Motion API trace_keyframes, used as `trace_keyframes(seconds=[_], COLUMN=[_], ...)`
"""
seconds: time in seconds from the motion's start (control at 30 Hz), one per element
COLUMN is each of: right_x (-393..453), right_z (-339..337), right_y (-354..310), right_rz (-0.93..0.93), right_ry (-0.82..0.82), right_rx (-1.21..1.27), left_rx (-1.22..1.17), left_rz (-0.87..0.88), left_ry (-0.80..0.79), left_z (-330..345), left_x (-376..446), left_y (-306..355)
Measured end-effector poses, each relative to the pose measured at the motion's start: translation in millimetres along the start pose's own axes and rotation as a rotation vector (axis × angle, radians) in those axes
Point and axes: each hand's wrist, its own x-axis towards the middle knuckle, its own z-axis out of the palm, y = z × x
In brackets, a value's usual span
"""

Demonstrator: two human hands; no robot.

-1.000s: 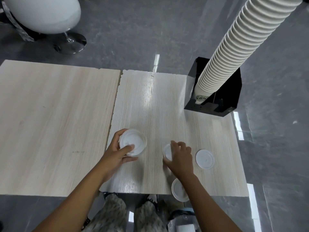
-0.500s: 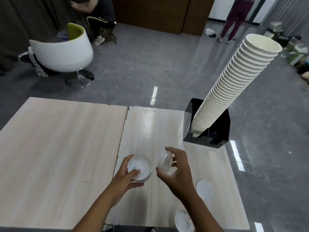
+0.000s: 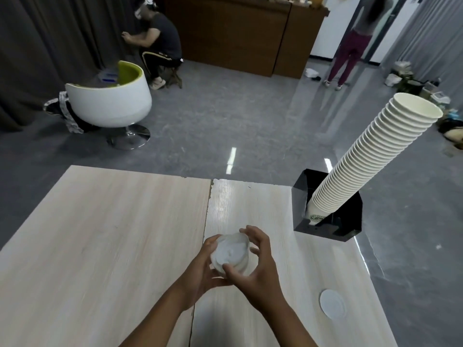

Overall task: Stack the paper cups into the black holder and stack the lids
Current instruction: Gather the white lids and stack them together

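Both hands are holding a stack of white lids (image 3: 231,254) above the table (image 3: 100,234), w/ the left hand (image 3: 200,269) cupping it from the left side & the right hand (image 3: 255,266) curling round it, thumb on the near rim. The black holder (image 3: 348,221) is sitting at the table's far right corner, carrying a tall leaning column of paper cups (image 3: 370,156). A single lid (image 3: 332,307) is lying flat nr the right edge.
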Motion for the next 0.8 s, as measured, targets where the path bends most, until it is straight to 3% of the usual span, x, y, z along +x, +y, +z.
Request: trace_keyframes(seconds=[0.27,0.53,0.8], right_x=[-17,-24,-37], right_z=[1,-40,-103], right_y=[3,14,64], right_rz=[0.101,0.121,0.096], right_ry=[0.115,0.192,0.12], right_rx=[-0.044,-0.045,-0.109], left_rx=[0.15,0.246,0.268], left_rz=[-0.002,-0.026,0.007], left_ry=[-0.148,-0.248,-0.126], left_z=[-8,41,110], left_x=[17,31,47], left_y=[7,-1,-34])
